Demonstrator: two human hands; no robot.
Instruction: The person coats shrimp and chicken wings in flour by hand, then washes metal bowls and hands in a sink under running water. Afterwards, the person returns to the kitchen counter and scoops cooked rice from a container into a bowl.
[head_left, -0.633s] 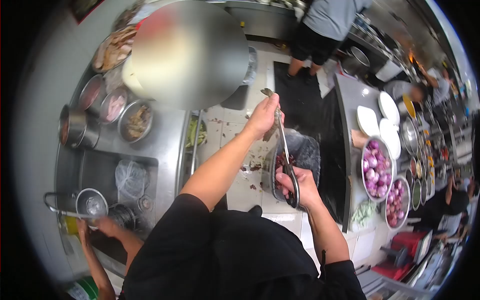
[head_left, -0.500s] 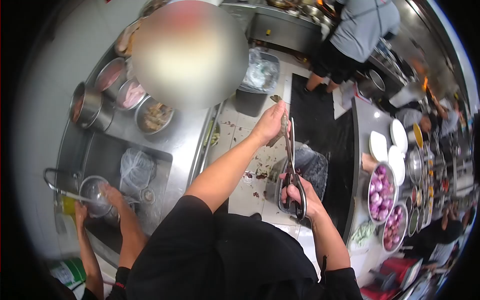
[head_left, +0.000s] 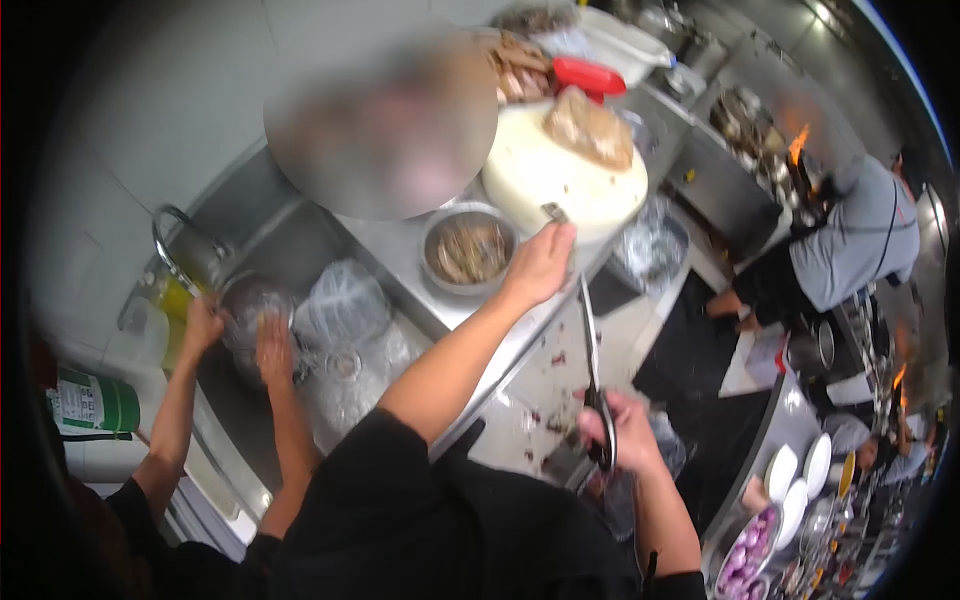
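- The left hand (head_left: 540, 264) is over the near edge of the steel counter (head_left: 392, 262), thumb and fingers pinching a greyish shrimp (head_left: 554, 211), its end poking out above them; the white round board (head_left: 605, 205) lies just beyond, a brown wrapped bundle (head_left: 590, 130) on it.
- The right hand (head_left: 636, 440) is over the floor, fingers curled round the handles of the scissors (head_left: 592, 345); a blade points up towards the left hand.
- A metal bowl (head_left: 428, 255) of brownish pieces stands on the counter; left of it, the sink (head_left: 240, 425) holds a clear plastic bag (head_left: 345, 305), with a co-worker's hands (head_left: 275, 350) at a bowl there.
- Pale floor tiles (head_left: 530, 400) carry dark scraps; a lined bin (head_left: 655, 245) stands near a black mat (head_left: 685, 355); beyond, a person in grey (head_left: 860, 235) stands near a flame (head_left: 798, 145).
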